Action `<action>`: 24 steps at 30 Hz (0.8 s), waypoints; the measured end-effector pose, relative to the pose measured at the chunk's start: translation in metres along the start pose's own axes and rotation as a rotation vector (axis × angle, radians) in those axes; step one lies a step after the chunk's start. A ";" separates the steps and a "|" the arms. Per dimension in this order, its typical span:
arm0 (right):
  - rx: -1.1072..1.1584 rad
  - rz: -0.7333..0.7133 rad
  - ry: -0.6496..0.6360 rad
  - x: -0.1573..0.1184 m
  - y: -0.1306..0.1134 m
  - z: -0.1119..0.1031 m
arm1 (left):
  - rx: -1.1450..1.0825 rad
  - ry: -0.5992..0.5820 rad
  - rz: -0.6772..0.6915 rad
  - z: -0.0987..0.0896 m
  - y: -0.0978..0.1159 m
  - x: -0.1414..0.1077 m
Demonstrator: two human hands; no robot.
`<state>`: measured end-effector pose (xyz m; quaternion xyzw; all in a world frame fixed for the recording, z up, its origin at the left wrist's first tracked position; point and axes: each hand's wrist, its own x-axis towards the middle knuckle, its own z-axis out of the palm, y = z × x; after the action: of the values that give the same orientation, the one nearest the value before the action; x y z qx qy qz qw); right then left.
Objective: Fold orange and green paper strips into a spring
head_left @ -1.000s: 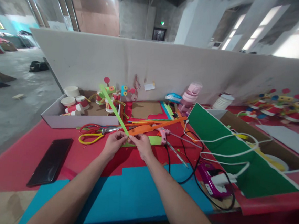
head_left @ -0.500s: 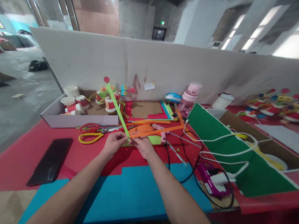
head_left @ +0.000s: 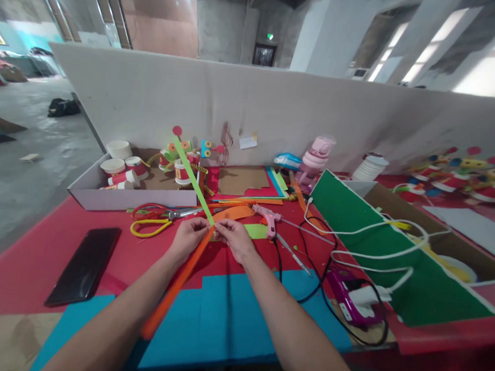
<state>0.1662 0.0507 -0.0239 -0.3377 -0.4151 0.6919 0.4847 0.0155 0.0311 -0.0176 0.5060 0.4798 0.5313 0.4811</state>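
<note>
My left hand and my right hand meet fingertip to fingertip over the red table cover. Both are closed in a pinch where two paper strips cross at their ends. The light green paper strip slants up and away to the left. Toward me and to the left hangs the orange paper strip, its lower end blurred. Whether the strips are stuck together is hidden by my fingers. Just beyond my right hand lies a pink glue gun. Yellow-handled scissors rest left of my left hand.
A white-sided box with paper cups stands at the back left. A black phone lies at the left. Blue sheets cover the near edge. On the right are a green-sided box, cables and a purple power strip.
The orange strip has swung from pointing right to pointing toward me and left, across the green strip's end. My right fingers have shifted slightly at the crossing.
</note>
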 end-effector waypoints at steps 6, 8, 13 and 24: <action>-0.030 -0.004 0.023 0.001 0.002 0.001 | -0.055 -0.009 -0.020 0.001 -0.001 0.002; -0.048 -0.020 0.028 0.001 0.002 0.001 | -0.050 -0.008 -0.012 0.001 0.000 0.002; -0.121 -0.071 0.052 0.003 0.004 0.000 | -0.019 -0.006 -0.018 0.001 -0.003 0.002; -0.084 -0.143 0.127 0.003 0.004 0.004 | 0.020 -0.024 -0.001 0.008 0.010 -0.008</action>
<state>0.1604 0.0520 -0.0258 -0.3703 -0.4353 0.6148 0.5435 0.0229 0.0228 -0.0081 0.5169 0.4798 0.5199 0.4820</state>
